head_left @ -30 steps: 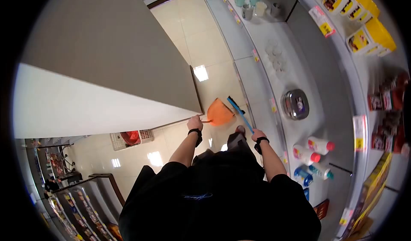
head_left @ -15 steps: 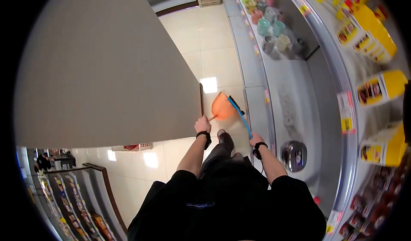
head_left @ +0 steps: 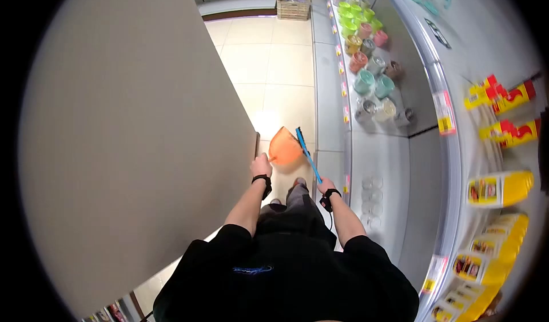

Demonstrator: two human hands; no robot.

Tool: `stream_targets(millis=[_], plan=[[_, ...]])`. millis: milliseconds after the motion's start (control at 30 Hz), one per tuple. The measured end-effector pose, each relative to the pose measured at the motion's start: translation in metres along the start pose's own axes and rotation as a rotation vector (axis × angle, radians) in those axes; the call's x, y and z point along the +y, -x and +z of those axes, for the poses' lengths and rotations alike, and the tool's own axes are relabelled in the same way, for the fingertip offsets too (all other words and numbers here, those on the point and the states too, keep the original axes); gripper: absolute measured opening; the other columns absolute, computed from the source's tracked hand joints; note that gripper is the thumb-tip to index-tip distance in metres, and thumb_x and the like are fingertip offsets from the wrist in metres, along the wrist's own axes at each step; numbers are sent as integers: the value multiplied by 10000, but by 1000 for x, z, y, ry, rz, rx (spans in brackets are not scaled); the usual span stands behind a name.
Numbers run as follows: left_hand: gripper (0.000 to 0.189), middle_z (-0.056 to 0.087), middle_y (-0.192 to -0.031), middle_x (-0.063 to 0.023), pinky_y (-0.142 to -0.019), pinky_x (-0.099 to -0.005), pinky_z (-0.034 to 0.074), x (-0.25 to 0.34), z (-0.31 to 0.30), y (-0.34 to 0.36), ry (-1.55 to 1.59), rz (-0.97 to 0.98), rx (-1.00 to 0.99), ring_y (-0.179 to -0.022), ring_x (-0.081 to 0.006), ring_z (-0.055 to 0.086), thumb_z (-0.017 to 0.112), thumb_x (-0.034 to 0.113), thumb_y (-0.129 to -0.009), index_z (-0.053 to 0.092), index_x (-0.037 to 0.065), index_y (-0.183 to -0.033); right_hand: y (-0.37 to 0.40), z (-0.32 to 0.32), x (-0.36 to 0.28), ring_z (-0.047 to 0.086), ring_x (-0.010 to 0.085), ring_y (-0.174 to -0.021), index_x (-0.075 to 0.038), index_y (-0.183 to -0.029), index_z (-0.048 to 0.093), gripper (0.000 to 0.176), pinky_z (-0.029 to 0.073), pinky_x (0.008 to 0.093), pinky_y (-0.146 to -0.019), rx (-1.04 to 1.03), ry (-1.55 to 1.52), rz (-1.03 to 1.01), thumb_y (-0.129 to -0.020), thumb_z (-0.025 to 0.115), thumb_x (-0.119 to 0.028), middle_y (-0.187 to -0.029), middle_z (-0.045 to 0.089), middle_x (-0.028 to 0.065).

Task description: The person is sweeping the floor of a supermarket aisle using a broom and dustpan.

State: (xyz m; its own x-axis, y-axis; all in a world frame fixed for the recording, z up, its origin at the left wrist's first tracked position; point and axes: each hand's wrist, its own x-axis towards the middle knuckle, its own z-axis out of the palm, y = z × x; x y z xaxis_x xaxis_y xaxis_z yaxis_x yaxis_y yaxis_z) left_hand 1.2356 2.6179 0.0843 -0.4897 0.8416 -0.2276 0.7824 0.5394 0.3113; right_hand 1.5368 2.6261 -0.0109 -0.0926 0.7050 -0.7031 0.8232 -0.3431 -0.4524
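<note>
My left hand grips the handle of an orange dustpan, held low in front of me over the cream tiled floor. My right hand holds the lower end of a blue broom handle that slants up and to the left past the dustpan's right edge. The brush end is hidden behind the dustpan. Both wrists wear black bands. One of my shoes shows below the dustpan.
A tall grey shelf end fills the left. On the right runs a white shelf with coloured cups, clear glasses and yellow bottles. A wicker basket stands at the aisle's far end.
I have walked forward along the aisle: the cups and yellow bottles slid down and nearer, the metal tin passed out of view. Both hands keep their hold on dustpan and broom.
</note>
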Motion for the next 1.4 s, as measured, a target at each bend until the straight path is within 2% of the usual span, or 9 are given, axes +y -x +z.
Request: stream_targets(millis=[133, 200, 233, 267, 600, 700, 933, 1200, 1400], plan=[[138, 652, -833, -169, -684, -492, 504, 30, -9, -57, 3, -38, -16, -811, -379, 638, 576, 217, -839, 592, 99, -909, -65, -29, -29, 555, 355, -1084, -136, -1208, 564, 475, 441, 409, -929, -12, -44, 27, -736, 515, -127, -1132, 597, 205], [139, 653, -844, -167, -693, -491, 506, 39, -9, -91, -23, -43, -18, -817, -377, 638, 576, 215, -836, 591, 105, -919, -107, -33, -34, 626, 336, -919, -160, -1146, 604, 419, 483, 408, -811, 64, 32, -108, -735, 523, -144, -958, 657, 182], [139, 653, -848, -166, -698, -491, 507, 47, -14, -107, -21, -32, -18, -819, -376, 638, 575, 213, -834, 593, 108, -923, -109, -46, -50, 624, 338, -926, -151, -1137, 607, 427, 483, 411, -813, 89, -22, -102, -717, 535, -134, -974, 653, 184], [141, 654, -842, -163, -707, -490, 509, 52, -14, -124, -39, -41, -42, -823, -373, 639, 581, 210, -827, 598, 121, -934, -124, -57, -62, 550, 345, -1095, -141, -1227, 551, 482, 442, 417, -933, -34, 39, -33, -747, 522, -129, -1131, 596, 204], [121, 636, -799, -196, -663, -503, 502, 83, -26, -273, -59, 39, -7, -790, -381, 637, 502, 167, -850, 570, 71, -881, -216, -134, -146, 582, 384, -1012, -134, -1211, 559, 483, 470, 442, -880, -53, -3, -56, -729, 530, -134, -1052, 611, 243], [140, 641, -826, -177, -665, -473, 503, 105, -39, -331, -94, 80, -60, -793, -355, 636, 552, 172, -833, 566, 78, -936, -273, -137, -156, 633, 348, -908, -122, -1219, 561, 500, 501, 425, -793, 37, 83, -94, -721, 524, -147, -968, 645, 225], [219, 655, -865, -161, -695, -438, 520, 147, -59, -444, -104, 60, -69, -824, -324, 647, 617, 198, -800, 585, 91, -989, -304, -214, -257, 641, 281, -569, -154, -1308, 502, 575, 526, 366, -551, -61, -70, 11, -737, 460, -105, -818, 658, 184], [88, 638, -794, -166, -640, -468, 501, 192, -67, -581, -30, 18, 7, -731, -349, 631, 551, 146, -817, 578, 77, -865, -426, -294, -332, 645, 291, -611, -160, -1306, 502, 540, 544, 379, -526, -73, -53, -41, -767, 484, -130, -839, 652, 183], [120, 627, -731, -181, -603, -481, 492, 192, -75, -660, -20, -135, 119, -692, -381, 623, 556, 184, -840, 575, 67, -848, -510, -338, -370, 564, 210, -520, -126, -1357, 432, 594, 519, 359, -441, -153, -99, -69, -774, 541, -86, -671, 564, 100]])
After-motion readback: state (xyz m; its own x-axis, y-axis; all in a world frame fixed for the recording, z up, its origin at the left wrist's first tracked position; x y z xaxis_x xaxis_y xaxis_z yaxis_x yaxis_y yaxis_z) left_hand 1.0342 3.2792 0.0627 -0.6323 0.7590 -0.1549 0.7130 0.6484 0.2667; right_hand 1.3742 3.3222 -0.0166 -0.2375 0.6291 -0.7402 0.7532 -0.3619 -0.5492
